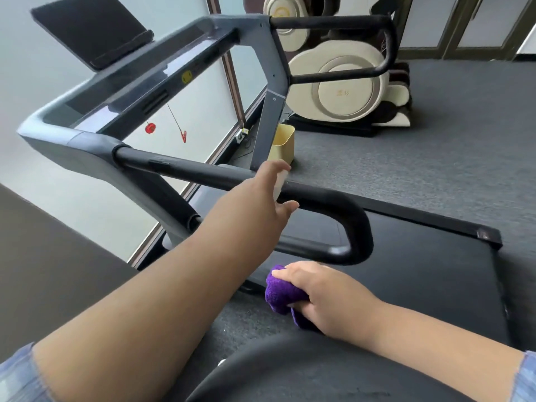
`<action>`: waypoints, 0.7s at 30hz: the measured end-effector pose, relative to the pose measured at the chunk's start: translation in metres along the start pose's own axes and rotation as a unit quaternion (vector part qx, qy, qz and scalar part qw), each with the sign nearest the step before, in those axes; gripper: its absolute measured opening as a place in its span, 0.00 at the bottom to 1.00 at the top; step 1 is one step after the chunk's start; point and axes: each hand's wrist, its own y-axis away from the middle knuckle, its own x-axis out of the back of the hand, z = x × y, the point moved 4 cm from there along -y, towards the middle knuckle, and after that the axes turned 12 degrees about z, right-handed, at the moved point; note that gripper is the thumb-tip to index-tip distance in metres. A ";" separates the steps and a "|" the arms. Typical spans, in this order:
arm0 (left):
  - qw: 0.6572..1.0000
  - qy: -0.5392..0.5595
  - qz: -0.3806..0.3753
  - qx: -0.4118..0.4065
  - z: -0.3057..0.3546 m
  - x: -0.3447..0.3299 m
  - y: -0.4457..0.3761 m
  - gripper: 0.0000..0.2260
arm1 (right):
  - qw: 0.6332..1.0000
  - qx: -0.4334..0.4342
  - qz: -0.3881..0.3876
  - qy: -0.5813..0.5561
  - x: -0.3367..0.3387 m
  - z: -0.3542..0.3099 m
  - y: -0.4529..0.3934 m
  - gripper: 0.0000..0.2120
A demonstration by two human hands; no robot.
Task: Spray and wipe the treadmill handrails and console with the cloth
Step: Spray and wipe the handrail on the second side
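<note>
Fingers (pixel 285 172) on the person's left hand (pixel 266 192) are curling around a small white spray bottle (pixel 280 182), thumb tucked underneath, and most of the bottle is hiding behind the hand so I can't tell which way the nozzle is pointing. That hand is hovering right at the near handrail (pixel 203 175), the black padded bar that's looping back on itself at the end. The right hand (pixel 316 291) is hanging lower, bunching up a purple cloth (pixel 282 295) in a closed grip, just above the edge of the treadmill belt (pixel 406 274) and not touching any rail. The console (pixel 130 82) is sitting further up with a dark tablet holder (pixel 92 30) on top, and a red safety clip (pixel 183 136) is dangling from it. The far handrail (pixel 348 47) is sticking out toward a cream massage chair (pixel 342 88). A yellow bin (pixel 282 146) is standing on the grey carpet (pixel 435 140) by the upright.
</note>
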 end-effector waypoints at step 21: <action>0.982 -0.058 -0.018 0.181 -0.147 -0.035 0.035 0.19 | 0.998 -0.007 -0.063 -0.010 -0.004 0.025 0.010 0.29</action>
